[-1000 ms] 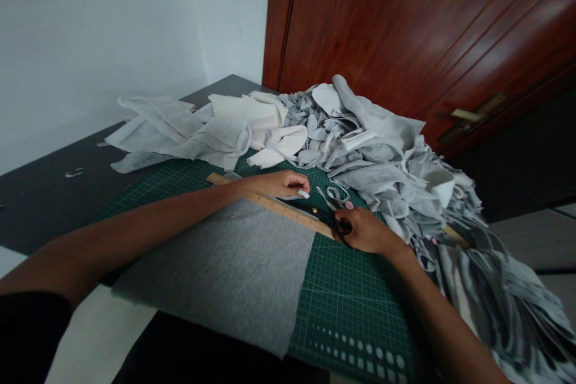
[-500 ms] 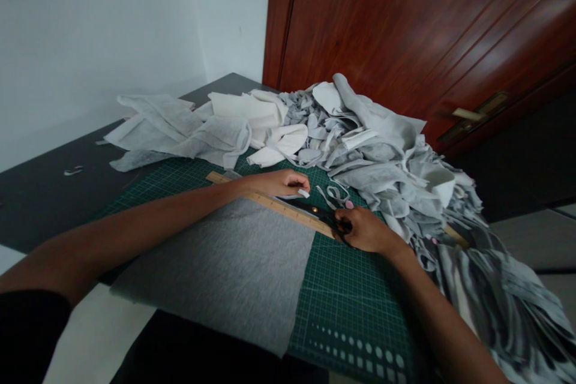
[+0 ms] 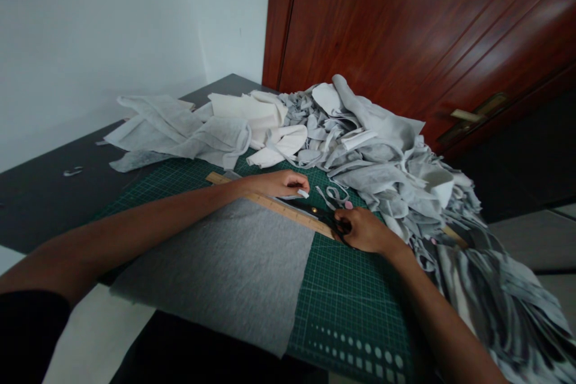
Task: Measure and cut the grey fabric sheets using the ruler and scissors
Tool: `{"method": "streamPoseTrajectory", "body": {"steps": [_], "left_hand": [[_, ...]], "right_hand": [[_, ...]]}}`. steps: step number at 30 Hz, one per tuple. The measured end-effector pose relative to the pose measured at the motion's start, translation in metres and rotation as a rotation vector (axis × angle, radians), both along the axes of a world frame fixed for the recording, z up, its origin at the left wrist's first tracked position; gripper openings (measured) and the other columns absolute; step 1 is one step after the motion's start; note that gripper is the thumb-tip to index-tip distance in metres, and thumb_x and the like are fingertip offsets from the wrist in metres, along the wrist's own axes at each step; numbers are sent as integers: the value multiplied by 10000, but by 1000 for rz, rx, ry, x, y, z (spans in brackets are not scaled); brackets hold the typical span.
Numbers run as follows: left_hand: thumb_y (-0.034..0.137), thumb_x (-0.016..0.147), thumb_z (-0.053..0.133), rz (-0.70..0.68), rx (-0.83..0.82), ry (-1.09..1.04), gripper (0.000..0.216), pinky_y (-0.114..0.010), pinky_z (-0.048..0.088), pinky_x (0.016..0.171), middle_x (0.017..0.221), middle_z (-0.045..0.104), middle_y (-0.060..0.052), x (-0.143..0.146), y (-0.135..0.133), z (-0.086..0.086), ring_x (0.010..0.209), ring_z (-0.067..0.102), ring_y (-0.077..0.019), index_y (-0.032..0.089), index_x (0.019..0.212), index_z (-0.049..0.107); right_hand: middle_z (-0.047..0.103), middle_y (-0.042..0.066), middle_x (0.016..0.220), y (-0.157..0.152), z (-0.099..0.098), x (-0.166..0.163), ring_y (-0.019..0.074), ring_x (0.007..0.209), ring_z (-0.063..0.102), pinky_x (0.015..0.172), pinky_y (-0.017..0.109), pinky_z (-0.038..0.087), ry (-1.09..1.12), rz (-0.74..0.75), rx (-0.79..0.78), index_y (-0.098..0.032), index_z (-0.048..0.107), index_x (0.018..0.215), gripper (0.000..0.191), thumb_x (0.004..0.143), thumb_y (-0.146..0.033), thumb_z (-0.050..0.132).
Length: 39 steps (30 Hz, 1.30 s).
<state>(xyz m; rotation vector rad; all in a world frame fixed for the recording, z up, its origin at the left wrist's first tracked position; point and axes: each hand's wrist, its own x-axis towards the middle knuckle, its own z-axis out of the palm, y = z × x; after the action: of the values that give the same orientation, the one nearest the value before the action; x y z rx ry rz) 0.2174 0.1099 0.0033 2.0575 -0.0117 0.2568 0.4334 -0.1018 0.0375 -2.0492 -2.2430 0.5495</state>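
Observation:
A grey fabric sheet [image 3: 225, 264] lies flat on a green cutting mat [image 3: 351, 306]. Along its far edge runs a wooden ruler [image 3: 279, 207]. My left hand [image 3: 281, 183] rests at that edge with its fingers pinched on a thin pale strip of fabric [image 3: 299, 194]. My right hand [image 3: 366, 231] is closed on the handles of black scissors [image 3: 317, 213], whose blades point left along the ruler toward my left hand.
A big heap of grey and white fabric scraps [image 3: 360, 144] covers the back and right of the mat and trails off the table's right side. The dark table [image 3: 45, 192] reaches a white wall at left. A reddish wooden door [image 3: 405, 30] with a handle [image 3: 472, 114] stands behind.

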Motion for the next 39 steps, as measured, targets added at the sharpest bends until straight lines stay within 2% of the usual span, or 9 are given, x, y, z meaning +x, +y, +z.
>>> {"method": "streamPoseTrajectory", "body": {"steps": [26, 39], "left_hand": [[333, 929, 665, -2, 1, 3, 165, -242, 417, 769, 861, 627, -8, -1, 0, 1, 814, 555, -128, 174, 884, 667], [337, 948, 629, -15, 27, -5, 178, -261, 426, 774, 876, 631, -24, 0, 0, 2, 819, 566, -139, 169, 898, 658]], "right_hand": [[700, 21, 715, 0, -1, 1, 160, 627, 579, 621, 280, 338, -16, -3, 3, -213, 608, 724, 144, 823, -219, 712], [676, 14, 706, -1, -1, 1, 156, 633, 565, 633, 275, 337, -9, -3, 14, -217, 577, 720, 148, 821, -209, 684]]}}
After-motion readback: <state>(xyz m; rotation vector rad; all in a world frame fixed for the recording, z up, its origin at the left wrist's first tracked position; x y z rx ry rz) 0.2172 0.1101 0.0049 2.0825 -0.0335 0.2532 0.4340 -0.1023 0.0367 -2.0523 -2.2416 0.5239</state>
